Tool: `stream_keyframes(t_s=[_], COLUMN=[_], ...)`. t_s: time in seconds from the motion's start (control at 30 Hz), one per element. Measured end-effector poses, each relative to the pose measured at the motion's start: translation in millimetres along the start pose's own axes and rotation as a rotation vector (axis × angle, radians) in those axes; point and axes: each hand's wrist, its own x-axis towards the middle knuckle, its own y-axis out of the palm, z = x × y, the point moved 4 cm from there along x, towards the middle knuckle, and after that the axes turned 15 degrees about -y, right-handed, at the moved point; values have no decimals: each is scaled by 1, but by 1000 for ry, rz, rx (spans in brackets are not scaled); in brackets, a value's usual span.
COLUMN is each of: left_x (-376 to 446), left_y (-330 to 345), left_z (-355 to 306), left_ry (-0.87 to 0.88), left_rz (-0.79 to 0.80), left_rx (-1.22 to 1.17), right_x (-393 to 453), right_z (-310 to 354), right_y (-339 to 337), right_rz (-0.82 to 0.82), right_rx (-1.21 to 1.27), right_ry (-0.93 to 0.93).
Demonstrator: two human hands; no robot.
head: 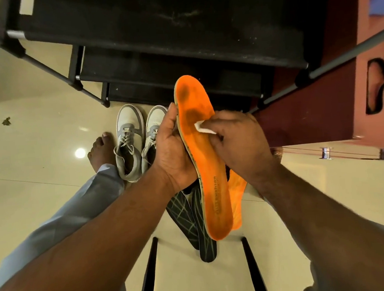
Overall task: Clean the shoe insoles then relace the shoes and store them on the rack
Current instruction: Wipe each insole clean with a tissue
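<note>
Insole-cleaning step. My left hand (171, 146) grips orange insole (201, 149) by edge, held above floor before rack (155, 29). My right hand (238, 139) pinches white wipe (202, 127) against dark forefoot stains. Next: firmer strokes toward toe. Grey sneakers (138, 137) wait on floor.

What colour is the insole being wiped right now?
Bright orange with dark smudges near the toe: the insole, seen in the head view.

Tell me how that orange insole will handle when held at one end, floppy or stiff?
Probably bendy but not limp: the orange insole looks thin and foamy, yet keeps its shape while the left hand grips only its edge. Likely light. The right hand pressing the white wipe may flex it.
</note>
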Motion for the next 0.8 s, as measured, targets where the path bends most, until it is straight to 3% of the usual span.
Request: stream_keyframes(t_s=[0.13, 0.3, 0.47, 0.63, 0.8], left_x=[-2, -1, -3, 0, -1], left_y=[0, 0, -2, 0, -2], left_z=[-1, -3, -3, -3, -4], left_ry=[-30, 5, -14, -5, -19], left_rz=[18, -10, -12, -6, -9], left_rx=[-6, 9, 0, -3, -25], right_x=[2, 1, 3, 0, 5], right_z=[23, -15, 16, -17, 20], right_y=[5, 3, 6, 2, 2], right_rz=[33, 31, 56, 80, 53], right_rx=[81, 38, 77, -3, 53], right_ry=[-160, 41, -154, 81, -150])
